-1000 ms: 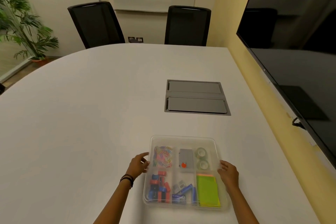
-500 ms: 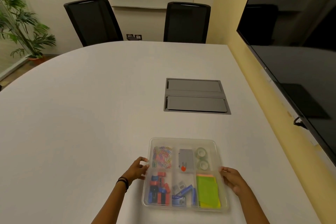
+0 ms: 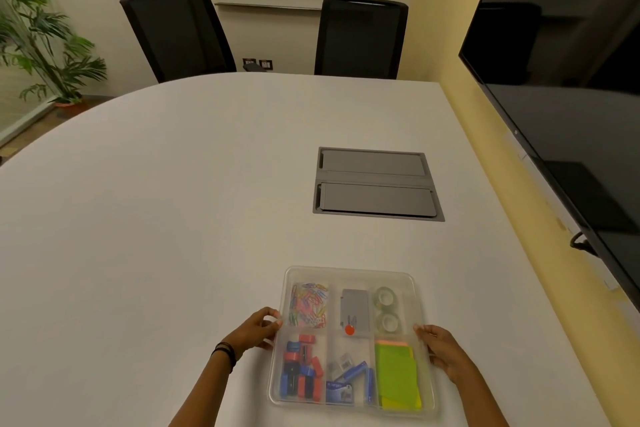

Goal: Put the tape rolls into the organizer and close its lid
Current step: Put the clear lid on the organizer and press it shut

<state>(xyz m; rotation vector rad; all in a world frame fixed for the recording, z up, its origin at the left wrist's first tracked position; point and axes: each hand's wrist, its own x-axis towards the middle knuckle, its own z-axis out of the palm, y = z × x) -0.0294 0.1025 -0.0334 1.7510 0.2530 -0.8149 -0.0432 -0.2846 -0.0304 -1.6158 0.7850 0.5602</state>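
Both hands have shifted slightly along the organizer point(image 3: 349, 340), left hand point(image 3: 254, 331) and right hand point(image 3: 441, 350) now clasping the lid's side edges. Tape rolls point(image 3: 386, 308) sit inside, far-right compartment. Pressing the lid down evenly likely comes next.

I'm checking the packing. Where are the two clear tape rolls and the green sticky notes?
Far clear tape roll point(image 3: 383, 296), head view, on its ring.
Near clear tape roll point(image 3: 390, 321), head view, on its ring.
Green sticky notes point(image 3: 398, 376), head view, top sheet's middle.
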